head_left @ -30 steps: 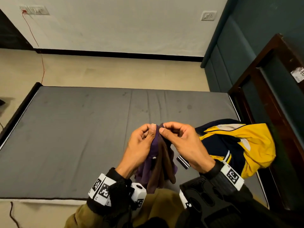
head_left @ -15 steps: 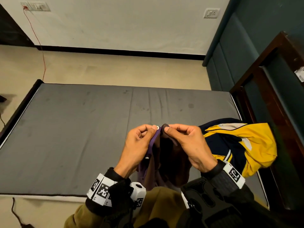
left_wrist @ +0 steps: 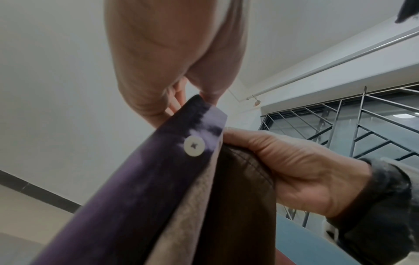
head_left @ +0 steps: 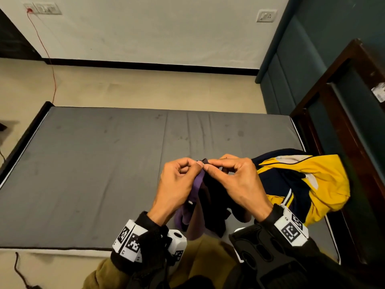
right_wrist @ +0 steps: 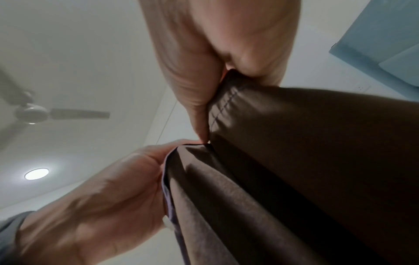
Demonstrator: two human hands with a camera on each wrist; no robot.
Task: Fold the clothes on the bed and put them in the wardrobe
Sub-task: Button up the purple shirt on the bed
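Note:
A purple and brown button shirt (head_left: 203, 203) hangs above the near edge of the bed (head_left: 93, 174), held up by both hands. My left hand (head_left: 177, 184) pinches the purple button edge (left_wrist: 181, 143) near its top corner, where a white button (left_wrist: 194, 146) shows. My right hand (head_left: 233, 182) pinches the brown stitched edge (right_wrist: 249, 111) right beside it, fingertips almost touching. A yellow, navy and white jacket (head_left: 302, 180) lies crumpled on the bed's right side, just right of my right hand.
A dark wooden frame (head_left: 343, 113) stands along the bed's right side, with teal padded panels (head_left: 291, 59) beyond. A red cable (head_left: 50, 65) runs down the far wall to the floor. Beige floor (head_left: 125, 88) lies past the bed.
The shirt has opened out between my hands, with the brown part spreading to the right. Both hands stay close together at its top edge and have risen slightly.

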